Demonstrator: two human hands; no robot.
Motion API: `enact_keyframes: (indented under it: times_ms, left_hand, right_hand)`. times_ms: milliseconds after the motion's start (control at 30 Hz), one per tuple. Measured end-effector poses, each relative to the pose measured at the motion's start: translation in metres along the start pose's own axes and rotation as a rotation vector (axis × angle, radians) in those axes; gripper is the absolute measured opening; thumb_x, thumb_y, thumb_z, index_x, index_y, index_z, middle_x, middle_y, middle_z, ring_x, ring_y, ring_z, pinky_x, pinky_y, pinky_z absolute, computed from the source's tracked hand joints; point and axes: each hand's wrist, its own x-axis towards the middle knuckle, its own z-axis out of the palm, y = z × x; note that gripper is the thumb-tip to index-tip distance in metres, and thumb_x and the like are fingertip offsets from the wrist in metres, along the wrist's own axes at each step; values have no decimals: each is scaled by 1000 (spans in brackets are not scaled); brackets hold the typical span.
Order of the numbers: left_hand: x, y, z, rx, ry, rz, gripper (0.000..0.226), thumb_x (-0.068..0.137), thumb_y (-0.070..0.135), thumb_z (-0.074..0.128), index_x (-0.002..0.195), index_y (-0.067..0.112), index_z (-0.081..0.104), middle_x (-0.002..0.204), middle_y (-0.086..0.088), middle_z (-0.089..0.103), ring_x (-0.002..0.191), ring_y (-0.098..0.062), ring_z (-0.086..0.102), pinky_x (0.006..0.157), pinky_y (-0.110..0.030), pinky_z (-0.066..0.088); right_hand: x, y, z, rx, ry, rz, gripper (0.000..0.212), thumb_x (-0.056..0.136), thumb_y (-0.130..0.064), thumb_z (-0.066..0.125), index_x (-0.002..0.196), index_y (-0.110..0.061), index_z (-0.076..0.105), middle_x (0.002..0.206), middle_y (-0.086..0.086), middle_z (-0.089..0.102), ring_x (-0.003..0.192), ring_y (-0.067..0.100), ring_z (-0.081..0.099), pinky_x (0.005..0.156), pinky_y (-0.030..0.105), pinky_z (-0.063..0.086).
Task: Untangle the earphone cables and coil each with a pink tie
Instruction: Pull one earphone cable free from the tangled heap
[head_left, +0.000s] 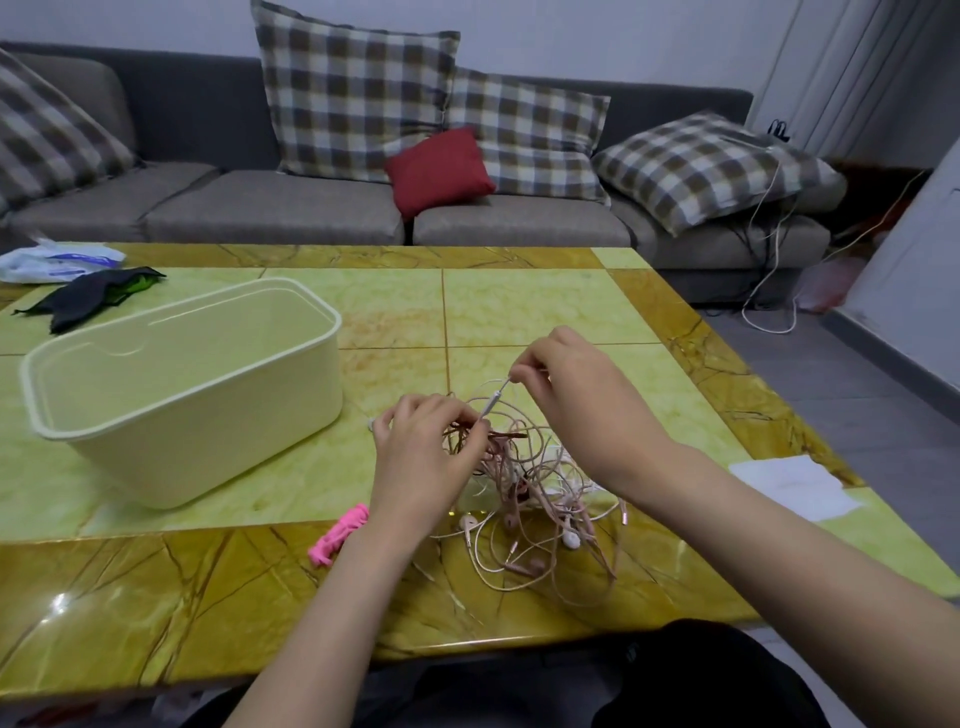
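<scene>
Tangled earphone cables (530, 488), near the front edge of the table (156, 597): strands gripped by the left hand (426, 452); one plug (493, 402) pinched by the right hand (576, 395). Pink ties (337, 535) laid alongside.

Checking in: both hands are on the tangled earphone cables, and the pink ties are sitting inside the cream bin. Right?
No. The head view shows the pink ties on the table, outside the cream bin, beside the left forearm. The left hand and right hand are on the tangled earphone cables.
</scene>
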Motion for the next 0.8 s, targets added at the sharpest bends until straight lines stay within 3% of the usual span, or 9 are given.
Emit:
enact_keyframes:
  times_ms: [133,267,400,533,667,800]
  left_hand:
    - [-3,1,-2,-16,29,67,15,92,33,56,88,24,67,92,22,54,98,-2,38,91,-24,16]
    - [-5,1,-3,-68,47,127,21,88,36,53,91,24,69,96,20,59,101,2,39,95,-26,19]
    - [-8,-1,0,4,-16,185,16,89,34,58,86,23,70,89,17,58,101,-5,41,96,-32,19]
    - [-9,1,3,33,-30,226,28,90,36,45,85,20,66,89,10,60,98,-7,39,90,-26,19]
    - [-9,0,3,3,-95,189,19,93,36,52,88,22,64,92,17,54,98,-3,38,90,-26,21]
    - [-6,-2,1,-92,-135,78,21,93,37,50,105,27,64,99,20,53,102,-3,44,93,-29,26]
  right_hand:
    - [-3,10,8,37,-2,110,19,101,-21,39,101,-14,56,97,-3,49,84,16,50,74,30,41]
    - [-7,28,19,-58,-203,214,20,96,-2,40,102,-14,55,106,5,59,84,15,51,68,25,36]
    - [-17,17,17,67,-239,74,30,97,-4,38,122,-15,51,118,0,55,109,15,53,88,26,43]
    - [-19,4,20,107,-309,52,19,98,-28,46,110,-16,56,105,0,61,98,16,57,80,29,45]
    - [-15,6,17,80,-290,95,13,95,-18,50,92,-17,63,92,4,68,84,21,62,74,40,51]
    - [-11,4,10,47,-168,99,14,96,-17,47,89,-20,58,89,0,64,84,19,61,72,36,50]
